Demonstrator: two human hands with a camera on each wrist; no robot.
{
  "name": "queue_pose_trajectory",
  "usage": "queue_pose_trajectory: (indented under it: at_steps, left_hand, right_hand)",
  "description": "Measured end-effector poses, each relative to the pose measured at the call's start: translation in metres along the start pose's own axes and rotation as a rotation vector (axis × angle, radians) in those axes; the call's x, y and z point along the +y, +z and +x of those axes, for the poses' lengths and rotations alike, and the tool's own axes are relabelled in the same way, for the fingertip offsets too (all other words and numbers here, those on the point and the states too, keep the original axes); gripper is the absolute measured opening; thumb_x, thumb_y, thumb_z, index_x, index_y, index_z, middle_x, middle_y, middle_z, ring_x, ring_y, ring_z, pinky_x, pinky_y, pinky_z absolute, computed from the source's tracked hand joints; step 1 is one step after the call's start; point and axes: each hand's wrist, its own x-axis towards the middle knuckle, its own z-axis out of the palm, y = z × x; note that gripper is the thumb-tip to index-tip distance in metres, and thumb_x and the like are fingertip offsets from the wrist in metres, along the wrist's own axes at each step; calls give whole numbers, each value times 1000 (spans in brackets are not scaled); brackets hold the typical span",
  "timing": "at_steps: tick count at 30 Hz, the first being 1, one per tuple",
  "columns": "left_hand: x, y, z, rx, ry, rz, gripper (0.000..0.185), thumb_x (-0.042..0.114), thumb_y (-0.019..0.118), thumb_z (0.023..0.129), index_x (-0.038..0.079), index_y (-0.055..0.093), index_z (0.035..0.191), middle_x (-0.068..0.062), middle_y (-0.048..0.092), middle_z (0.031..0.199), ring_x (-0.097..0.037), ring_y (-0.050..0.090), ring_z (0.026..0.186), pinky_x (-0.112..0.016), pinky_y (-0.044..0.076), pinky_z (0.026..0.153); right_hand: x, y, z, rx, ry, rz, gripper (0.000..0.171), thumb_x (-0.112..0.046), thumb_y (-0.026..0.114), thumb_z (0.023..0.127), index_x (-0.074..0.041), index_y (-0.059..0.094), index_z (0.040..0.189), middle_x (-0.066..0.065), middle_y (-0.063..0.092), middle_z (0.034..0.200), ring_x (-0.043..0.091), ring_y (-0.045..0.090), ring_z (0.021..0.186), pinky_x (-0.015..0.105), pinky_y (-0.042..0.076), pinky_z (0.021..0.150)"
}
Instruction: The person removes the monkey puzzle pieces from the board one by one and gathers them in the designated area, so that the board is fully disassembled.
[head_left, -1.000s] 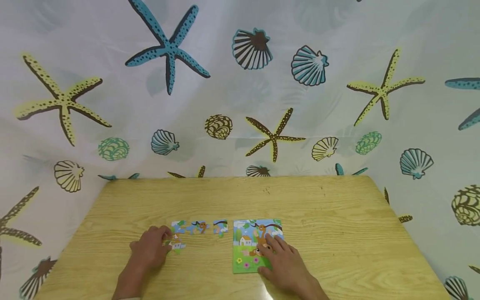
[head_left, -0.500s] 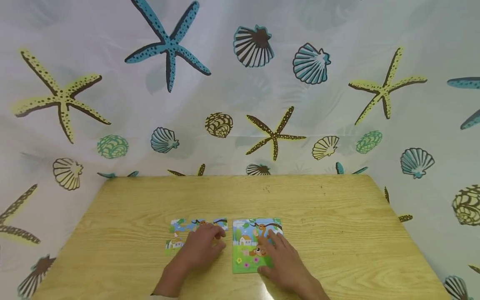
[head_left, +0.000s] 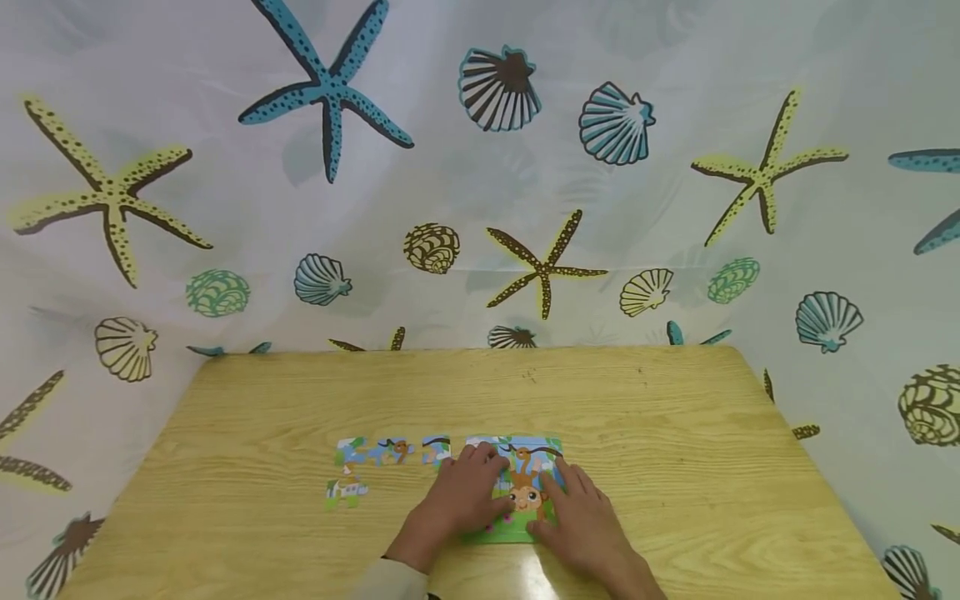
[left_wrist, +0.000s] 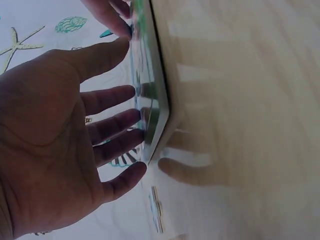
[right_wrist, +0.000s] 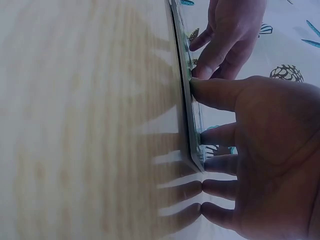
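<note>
A picture puzzle [head_left: 531,446] with a cartoon monkey lies flat on the table in the head view. My left hand [head_left: 467,492] is over its left side, fingers loosely extended. In the left wrist view the fingertips [left_wrist: 131,117] touch the puzzle's face. My right hand [head_left: 585,521] rests at the puzzle's right edge. From the right wrist, its thumb and some fingers [right_wrist: 220,135] meet the puzzle, while the outer fingers reach the table. Nothing is gripped by either hand. The left hand hides the house part of the picture.
Several loose puzzle pieces lie left of the puzzle: a leafy one [head_left: 348,450], a brown-and-blue one [head_left: 395,451], a branch one [head_left: 435,448] and a house one [head_left: 347,490]. The wooden table [head_left: 675,450] is bordered by a shell-patterned cloth [head_left: 480,167].
My left hand has moved right, from the house piece, past the other loose pieces, onto the puzzle's left side. My right hand stays at the puzzle's right edge with little movement.
</note>
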Motion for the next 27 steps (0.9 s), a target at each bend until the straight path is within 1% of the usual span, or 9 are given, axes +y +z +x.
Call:
queue_pose_trajectory:
  at_steps: [4,6,11,13,16,20,23,27]
  left_hand:
    - [8,2,3,6,-40,41,50,48,70,85,15,59,121,-4,50,125,-25,47,115,-52,45,88]
    - [11,1,4,13,-59,43,53,48,72,83,15,59,123,-5,50,125,-25,47,114,-51,45,87]
    - [14,2,7,1,-93,-3,61,44,76,80,19,58,132,-5,49,123,-24,44,111,-49,41,84]
    - [14,3,10,-12,-105,-24,61,42,78,78,19,58,132,-6,48,122,-25,44,111,-50,40,84]
    - [15,3,17,-34,-129,-50,60,40,82,75,18,60,127,-7,47,121,-27,43,113,-53,38,87]
    - [14,1,24,-64,-149,-96,57,38,86,71,17,61,117,-8,48,119,-28,44,110,-56,36,89]
    - [14,0,27,-87,-146,-134,48,33,87,69,16,63,106,-7,51,115,-27,45,107,-57,36,90]
    - [14,1,29,-113,-143,-152,48,30,86,71,15,62,111,-5,55,113,-28,47,107,-61,34,92]
  right_hand:
    - [0,-1,-1,-10,1,-18,67,-48,59,92,-10,43,145,16,25,158,44,24,144,66,28,107]
    - [0,-1,-2,-12,-2,-29,67,-48,59,92,-10,44,145,16,25,158,44,25,144,66,28,107]
    - [1,-1,-3,-23,-1,-50,67,-48,59,92,-10,43,145,16,25,158,44,25,144,65,29,107]
    - [1,-1,-3,-25,-2,-51,67,-48,58,93,-11,43,146,16,25,159,43,25,144,65,28,107]
    - [2,-1,-3,-22,-11,-54,67,-49,57,93,-11,42,146,15,25,159,43,25,144,65,29,107]
    - [2,0,-4,-24,-19,-67,67,-49,55,94,-11,41,147,15,24,159,43,26,144,65,30,107]
    - [2,0,-4,-27,-27,-83,67,-50,55,94,-11,41,147,15,24,159,43,26,144,64,31,107]
    - [1,-3,-5,-28,-36,-110,67,-49,54,94,-10,41,146,16,25,159,42,27,143,63,32,106]
